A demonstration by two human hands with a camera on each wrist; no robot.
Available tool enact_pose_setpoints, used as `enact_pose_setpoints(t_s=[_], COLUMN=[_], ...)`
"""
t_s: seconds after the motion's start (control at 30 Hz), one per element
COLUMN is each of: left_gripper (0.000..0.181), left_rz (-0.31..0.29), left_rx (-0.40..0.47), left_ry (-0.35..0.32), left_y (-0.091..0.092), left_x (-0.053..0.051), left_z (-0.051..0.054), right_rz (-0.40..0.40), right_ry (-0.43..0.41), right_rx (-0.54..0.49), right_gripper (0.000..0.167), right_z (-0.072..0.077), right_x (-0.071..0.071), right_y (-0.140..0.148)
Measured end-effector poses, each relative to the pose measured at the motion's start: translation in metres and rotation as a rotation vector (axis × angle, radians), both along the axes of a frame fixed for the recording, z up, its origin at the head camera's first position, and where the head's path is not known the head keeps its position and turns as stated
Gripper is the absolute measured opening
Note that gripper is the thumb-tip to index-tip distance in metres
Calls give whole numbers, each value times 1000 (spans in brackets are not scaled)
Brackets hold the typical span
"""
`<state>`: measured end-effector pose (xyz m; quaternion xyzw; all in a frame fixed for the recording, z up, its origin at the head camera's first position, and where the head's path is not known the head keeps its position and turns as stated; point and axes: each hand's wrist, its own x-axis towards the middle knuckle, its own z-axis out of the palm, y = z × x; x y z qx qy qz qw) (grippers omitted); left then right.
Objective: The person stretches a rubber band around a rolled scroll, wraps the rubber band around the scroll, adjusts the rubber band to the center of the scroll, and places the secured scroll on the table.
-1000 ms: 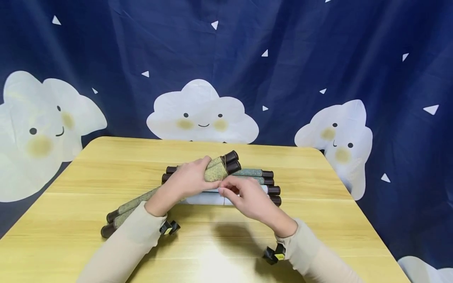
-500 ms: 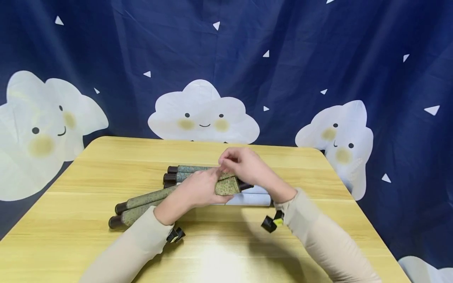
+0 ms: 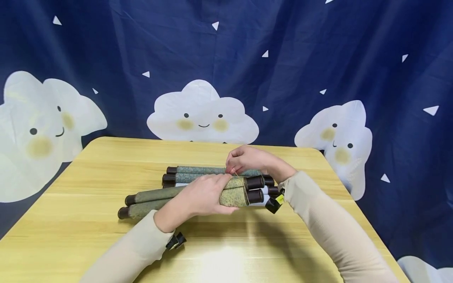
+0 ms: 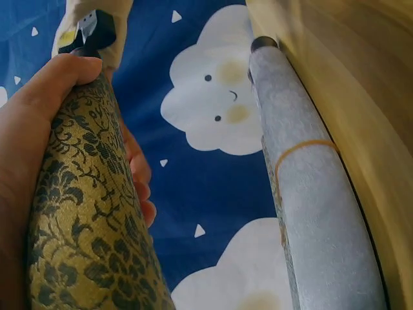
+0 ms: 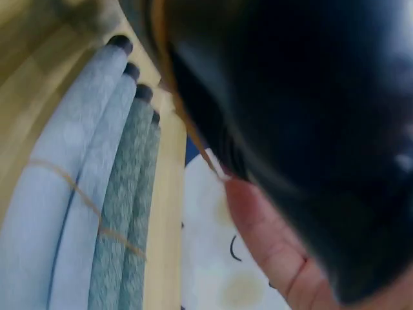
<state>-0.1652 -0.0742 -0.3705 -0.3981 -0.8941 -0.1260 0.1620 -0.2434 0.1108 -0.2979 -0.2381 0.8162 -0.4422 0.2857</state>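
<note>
My left hand (image 3: 207, 194) grips a double-rolled scroll (image 3: 233, 196) in yellow-green brocade with a dark floral pattern, raised over the other scrolls. Dark brown knobs (image 3: 255, 182) cap its right end, while its greener left end slants down toward the table. At the far side of that right end, my right hand (image 3: 253, 161) pinches a thin tan rubber band (image 5: 190, 123), drawn out taut past the dark knob in the right wrist view. In the left wrist view, thumb and fingers lie around the brocade (image 4: 90, 194).
Behind and below lie a blue-green double-rolled scroll (image 3: 198, 170) and a pale blue-white one (image 4: 316, 194), side by side. Another rubber band (image 5: 74, 187) runs across both. The wooden table (image 3: 124, 157) ends at a dark blue cloud-print curtain (image 3: 269, 78).
The held scroll has swung down toward me, its right end shifting right. My right hand has moved from the scroll's near side to its far side and now pulls the rubber band.
</note>
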Motion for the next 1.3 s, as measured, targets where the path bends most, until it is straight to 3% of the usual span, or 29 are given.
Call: enact_pose_setpoints(t_s=[0.13,0.23,0.33,0.43,0.57,0.7,0.87,1.1,1.23,1.3], left_gripper=[77,82,80,69,71,75,78,100,108,112], left_rz=[8,51,87,139,250,304,305,306,324,342], left_rx=[-12,0,50,86,119,160,155,142,167,174], left_ry=[-61,-116,-159,-181,-204,-233,-291,-380,-404,-395], left_y=[2,1,-4,-12,-24,-32,-36,-45,-50,-51], left_x=[0,-4,-10,-16,-21,-24,-25,-29,-30,-30], left_z=[-1,0,2,7,16,23,24,24,27,28], right_rz=[12,20,43,60,25,-13,-62,-117,-86,-39], right_ry=[10,60,126,233,325,276,233,272,312,378], right_rx=[-144,-207,-195,-139,-110,-176,-187,-162,-125,-76], right_gripper=[16,14,14,13,13,14,16,15,14,14], right_z=[7,19,27,24,6,-22,-56,-83,-96,-100], right_x=[9,29,53,75,92,96,94,94,101,108], right_y=[-3,-5,-8,-10,-9,-4,9,29,28,25])
